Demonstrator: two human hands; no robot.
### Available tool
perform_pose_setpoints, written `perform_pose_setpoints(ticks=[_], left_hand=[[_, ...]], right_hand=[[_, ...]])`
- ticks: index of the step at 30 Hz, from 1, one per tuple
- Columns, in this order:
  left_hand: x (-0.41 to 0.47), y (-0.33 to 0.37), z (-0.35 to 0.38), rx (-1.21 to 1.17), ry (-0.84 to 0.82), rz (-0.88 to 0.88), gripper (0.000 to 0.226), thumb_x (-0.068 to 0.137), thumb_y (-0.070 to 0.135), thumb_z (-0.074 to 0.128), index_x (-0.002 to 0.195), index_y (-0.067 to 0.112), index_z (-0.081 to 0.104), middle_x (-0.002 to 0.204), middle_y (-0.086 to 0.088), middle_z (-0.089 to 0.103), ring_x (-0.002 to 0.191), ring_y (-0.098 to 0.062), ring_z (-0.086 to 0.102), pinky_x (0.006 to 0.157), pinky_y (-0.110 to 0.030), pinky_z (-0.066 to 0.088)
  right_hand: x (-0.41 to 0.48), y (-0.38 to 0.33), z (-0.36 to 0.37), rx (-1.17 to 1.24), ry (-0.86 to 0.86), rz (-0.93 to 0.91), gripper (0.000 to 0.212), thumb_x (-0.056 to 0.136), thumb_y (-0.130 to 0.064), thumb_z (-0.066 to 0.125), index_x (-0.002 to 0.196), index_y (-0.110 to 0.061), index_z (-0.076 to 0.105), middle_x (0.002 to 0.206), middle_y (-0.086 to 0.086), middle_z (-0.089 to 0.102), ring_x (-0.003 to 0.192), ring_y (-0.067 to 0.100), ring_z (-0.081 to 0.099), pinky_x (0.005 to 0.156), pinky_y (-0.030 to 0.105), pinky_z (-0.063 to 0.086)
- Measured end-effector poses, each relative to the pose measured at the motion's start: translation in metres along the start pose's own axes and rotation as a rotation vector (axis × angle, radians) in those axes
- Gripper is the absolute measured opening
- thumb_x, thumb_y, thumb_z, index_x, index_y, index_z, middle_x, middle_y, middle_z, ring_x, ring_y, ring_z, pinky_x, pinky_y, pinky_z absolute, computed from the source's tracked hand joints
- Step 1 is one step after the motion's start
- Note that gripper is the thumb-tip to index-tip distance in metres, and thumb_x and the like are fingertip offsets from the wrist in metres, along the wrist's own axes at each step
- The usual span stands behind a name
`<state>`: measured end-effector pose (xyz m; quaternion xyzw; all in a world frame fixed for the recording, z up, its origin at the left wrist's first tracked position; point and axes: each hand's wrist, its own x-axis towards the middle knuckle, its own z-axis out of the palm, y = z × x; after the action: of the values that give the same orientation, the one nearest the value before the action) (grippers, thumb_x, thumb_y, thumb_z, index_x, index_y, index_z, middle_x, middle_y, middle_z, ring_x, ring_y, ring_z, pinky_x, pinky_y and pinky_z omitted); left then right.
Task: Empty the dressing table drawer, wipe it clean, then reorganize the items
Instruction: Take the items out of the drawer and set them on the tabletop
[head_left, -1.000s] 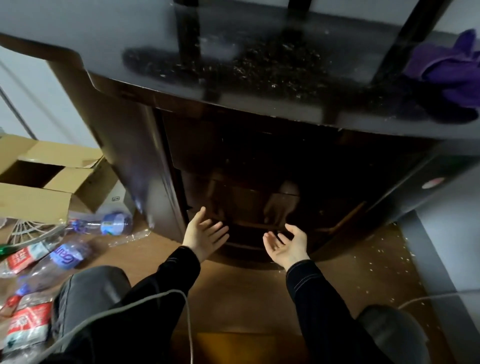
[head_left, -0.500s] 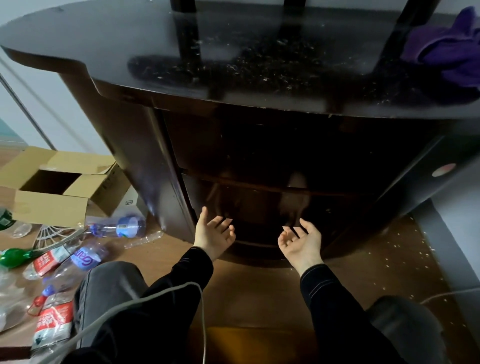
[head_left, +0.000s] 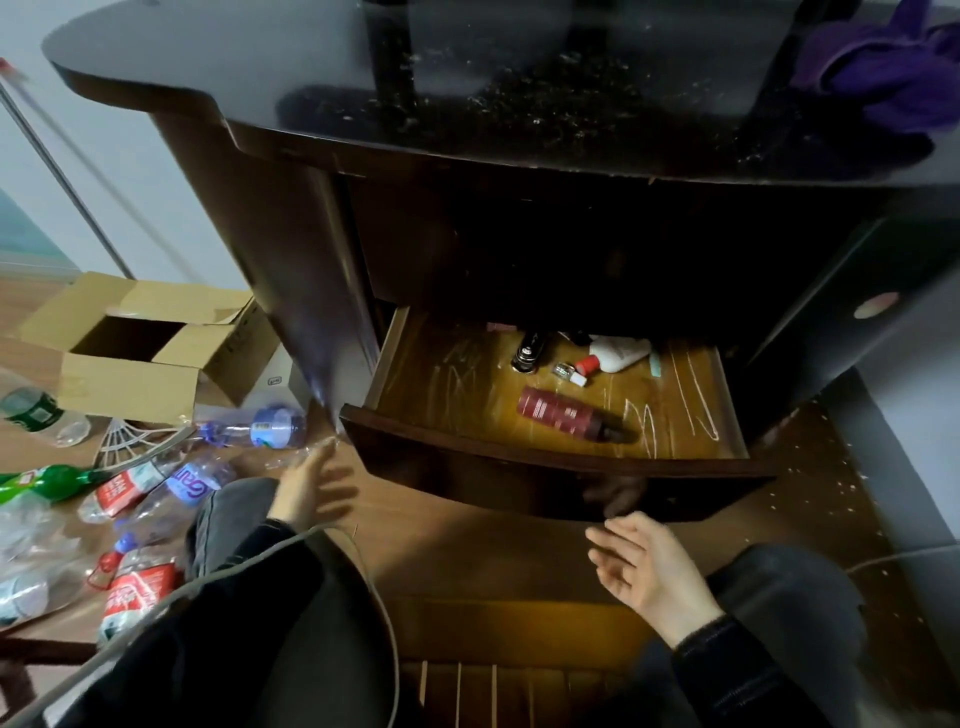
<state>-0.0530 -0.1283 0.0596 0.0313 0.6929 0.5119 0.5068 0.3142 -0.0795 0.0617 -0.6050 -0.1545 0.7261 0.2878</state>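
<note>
The dressing table's low drawer (head_left: 545, 480) stands pulled out, its scratched wooden floor showing. Inside lie a dark red bottle (head_left: 563, 413), a white tube with a red cap (head_left: 613, 355), a black shiny bottle (head_left: 527, 352), a tiny glass vial (head_left: 563, 370) and a pink slip (head_left: 500, 327) at the back. My left hand (head_left: 311, 488) hovers blurred, fingers spread, left of the drawer front. My right hand (head_left: 647, 569) is palm-up with relaxed fingers, just below the drawer front. Neither hand holds anything.
A purple cloth (head_left: 883, 73) lies on the dusty black tabletop (head_left: 467, 78) at the far right. On the floor to the left sit an open cardboard box (head_left: 135, 348) and several empty plastic bottles (head_left: 156, 483). A grey cable (head_left: 363, 571) crosses my lap.
The drawer was closed before and now stands pulled out with its contents showing. Both hands have drawn back from the drawer front toward me, the left one swinging leftward.
</note>
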Motion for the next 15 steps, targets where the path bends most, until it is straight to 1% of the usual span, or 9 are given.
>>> perform_pose_setpoints(ticks=[2,4,5,6,8,10,11,13,15], left_hand=[[-0.01,0.025,-0.016,0.16,0.028,0.396,0.01,0.102,0.027,0.054,0.105,0.02,0.061,0.111,-0.021,0.067,0.074,-0.021,0.064,0.068,-0.036,0.05],[-0.029,0.051,-0.021,0.368,-0.058,0.733,0.013,0.1,0.026,0.057,0.093,0.028,0.068,0.095,-0.001,0.075,0.074,-0.008,0.067,0.067,-0.026,0.052],[-0.038,0.062,-0.018,0.484,-0.105,0.855,0.013,0.099,0.029,0.059,0.091,0.03,0.069,0.089,0.008,0.074,0.074,-0.001,0.066,0.067,-0.018,0.051],[-0.046,0.074,-0.011,0.616,-0.144,0.966,0.012,0.097,0.034,0.059,0.091,0.03,0.068,0.087,0.014,0.072,0.076,0.002,0.065,0.068,-0.013,0.049],[-0.058,0.09,0.009,0.916,-0.23,1.167,0.017,0.094,0.044,0.058,0.097,0.03,0.068,0.089,0.016,0.068,0.084,0.001,0.062,0.075,-0.015,0.048],[-0.065,0.091,0.032,1.229,-0.356,1.316,0.026,0.095,0.048,0.059,0.106,0.026,0.069,0.1,0.012,0.066,0.094,-0.006,0.06,0.085,-0.026,0.048],[-0.065,0.085,0.042,1.345,-0.419,1.368,0.031,0.095,0.05,0.06,0.109,0.024,0.069,0.104,0.008,0.066,0.098,-0.011,0.06,0.088,-0.03,0.048],[-0.061,0.068,0.056,1.487,-0.494,1.413,0.041,0.092,0.056,0.061,0.113,0.022,0.068,0.107,0.004,0.065,0.101,-0.017,0.059,0.088,-0.033,0.048],[-0.055,0.053,0.064,1.514,-0.442,1.488,0.046,0.091,0.06,0.06,0.113,0.02,0.066,0.105,0.003,0.064,0.097,-0.019,0.058,0.084,-0.033,0.047]], right_hand=[[-0.024,-0.008,-0.003,-0.237,-0.006,-0.233,0.021,0.101,-0.017,0.054,0.111,-0.011,0.072,0.1,0.011,0.076,0.079,0.022,0.069,0.063,0.03,0.053],[-0.047,-0.021,-0.001,-0.493,-0.035,-0.599,0.024,0.099,-0.011,0.058,0.098,-0.026,0.077,0.092,0.003,0.076,0.077,0.013,0.07,0.062,0.022,0.055],[-0.054,-0.029,0.001,-0.614,-0.039,-0.783,0.025,0.098,-0.011,0.06,0.095,-0.031,0.075,0.093,-0.003,0.075,0.081,0.006,0.069,0.066,0.02,0.055],[-0.06,-0.038,0.005,-0.747,-0.024,-0.945,0.022,0.096,-0.016,0.062,0.096,-0.035,0.073,0.094,-0.01,0.073,0.087,0.002,0.067,0.07,0.017,0.054],[-0.059,-0.055,0.014,-1.101,0.067,-1.173,0.013,0.093,-0.033,0.063,0.105,-0.036,0.069,0.101,-0.021,0.067,0.098,-0.002,0.06,0.077,0.017,0.051],[-0.05,-0.067,0.025,-1.454,0.139,-1.274,0.026,0.092,-0.048,0.061,0.112,-0.032,0.068,0.108,-0.021,0.061,0.106,0.004,0.053,0.087,0.024,0.046],[-0.046,-0.069,0.03,-1.543,0.132,-1.269,0.032,0.092,-0.054,0.058,0.112,-0.031,0.068,0.108,-0.02,0.059,0.108,0.006,0.051,0.092,0.026,0.043],[-0.041,-0.07,0.036,-1.556,0.049,-1.196,0.039,0.092,-0.06,0.054,0.112,-0.03,0.068,0.107,-0.02,0.057,0.112,0.007,0.05,0.101,0.026,0.038],[-0.036,-0.066,0.035,-1.592,0.008,-1.22,0.04,0.093,-0.059,0.056,0.116,-0.028,0.067,0.107,-0.019,0.056,0.112,0.007,0.052,0.102,0.026,0.039]])
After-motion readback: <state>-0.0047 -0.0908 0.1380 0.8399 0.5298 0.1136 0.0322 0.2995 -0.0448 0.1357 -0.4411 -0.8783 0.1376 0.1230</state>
